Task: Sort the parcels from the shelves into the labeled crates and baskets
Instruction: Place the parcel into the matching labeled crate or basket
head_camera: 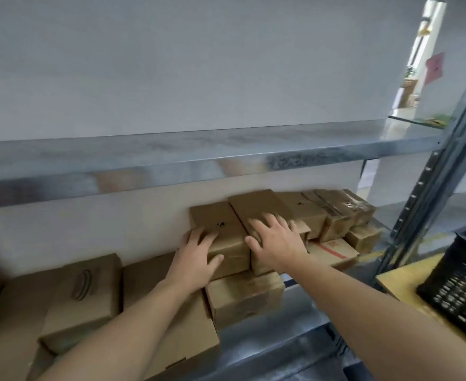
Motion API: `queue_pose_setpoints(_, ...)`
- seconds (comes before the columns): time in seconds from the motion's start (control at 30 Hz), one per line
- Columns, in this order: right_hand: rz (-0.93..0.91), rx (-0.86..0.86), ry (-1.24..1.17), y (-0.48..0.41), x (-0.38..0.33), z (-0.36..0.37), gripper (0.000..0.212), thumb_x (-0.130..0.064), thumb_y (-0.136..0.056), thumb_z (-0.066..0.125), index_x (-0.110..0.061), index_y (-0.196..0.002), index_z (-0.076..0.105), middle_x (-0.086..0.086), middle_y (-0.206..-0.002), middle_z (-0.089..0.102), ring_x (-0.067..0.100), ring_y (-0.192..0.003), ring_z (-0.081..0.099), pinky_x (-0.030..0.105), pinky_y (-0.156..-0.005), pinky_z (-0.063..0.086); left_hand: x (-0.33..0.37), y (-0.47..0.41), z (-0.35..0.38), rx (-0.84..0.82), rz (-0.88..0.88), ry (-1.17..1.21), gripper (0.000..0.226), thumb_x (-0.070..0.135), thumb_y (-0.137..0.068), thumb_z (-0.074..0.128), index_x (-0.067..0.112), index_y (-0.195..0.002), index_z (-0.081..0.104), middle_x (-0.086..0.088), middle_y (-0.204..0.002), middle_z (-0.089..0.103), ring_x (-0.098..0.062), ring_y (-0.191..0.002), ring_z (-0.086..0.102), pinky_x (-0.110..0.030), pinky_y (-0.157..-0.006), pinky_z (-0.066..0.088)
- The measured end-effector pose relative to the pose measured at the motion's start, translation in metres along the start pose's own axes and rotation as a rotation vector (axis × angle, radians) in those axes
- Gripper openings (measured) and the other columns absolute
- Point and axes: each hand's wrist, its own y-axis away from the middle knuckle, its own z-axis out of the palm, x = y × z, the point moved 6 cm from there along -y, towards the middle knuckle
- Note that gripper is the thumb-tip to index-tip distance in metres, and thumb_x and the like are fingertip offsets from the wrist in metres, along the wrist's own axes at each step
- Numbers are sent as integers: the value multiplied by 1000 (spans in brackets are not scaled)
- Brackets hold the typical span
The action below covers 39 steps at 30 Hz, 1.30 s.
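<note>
— Far along?
— Hardly, at a guess. Plenty of parcels (pixel 80 298) left on the shelf (pixel 267 342), all to the left of the black crate (pixel 462 287).
— Hands?
— Left hand (pixel 196 255) curled round the first box (pixel 220 225), thumb on its front face. Right hand (pixel 277 243) laid flat, fingers spread, on the second box (pixel 259 206) – touching the first, on the side nearer the crate. Neither box lifted off the stack yet.
— Anything in the crate?
— Cannot tell – only a corner of its mesh wall in view, inside hidden. No label to read either.
</note>
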Motion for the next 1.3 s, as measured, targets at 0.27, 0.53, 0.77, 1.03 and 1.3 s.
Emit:
queue_pose_setpoints(0.27, -94, 66, -34, -6, 2, 19, 78, -71, -86, 1, -42, -151, 34, 1, -163, 30, 29, -153, 17, 64, -119, 8, 1, 16, 5, 76, -179, 279, 59, 40, -95, 60, 40, -148, 35, 0, -164, 4, -15, -150, 11, -22, -116, 12)
queue_pose_setpoints(0.53, -247, 70, -249, -2, -14, 5, 60, -64, -101, 20, -38, -155, 28, -5, -153, 48, 23, -155, 15, 61, -122, 4, 17, 44, -22, 269, -247, 277, 55, 37, -93, 63, 41, -144, 41, 6, -163, 13, -10, -148, 16, -23, -111, 17)
queue_pose_setpoints(0.77, -255, 111, -854, 1, -36, -9, 46, -46, -101, 53, -24, -142, 49, -3, -140, 48, 8, -122, 47, 24, -97, 42, 28, 57, -53, 518, -227, 428, 47, 30, -85, 75, 41, -126, 56, 16, -151, 31, 2, -136, 30, -25, -110, 30)
queue_pose_setpoints(1.03, -264, 190, -1071, 16, -57, -22, 29, -26, -102, 57, -27, -130, 56, -11, -127, 46, -15, -106, 45, 2, -83, 35, 20, 91, -69, 775, -278, 966, 42, 10, -100, 50, 36, -134, 47, 19, -135, 53, 9, -120, 53, -17, -99, 44)
queue_pose_setpoints(1.3, -219, 4, -1402, 42, -106, -4, 30, -15, -103, 56, -37, -118, 69, -9, -140, 49, -10, -127, 45, 11, -104, 38, -19, 132, -59, 643, -424, 1259, 48, 37, -91, 62, 42, -138, 48, 3, -142, 54, -12, -126, 55, -34, -100, 50)
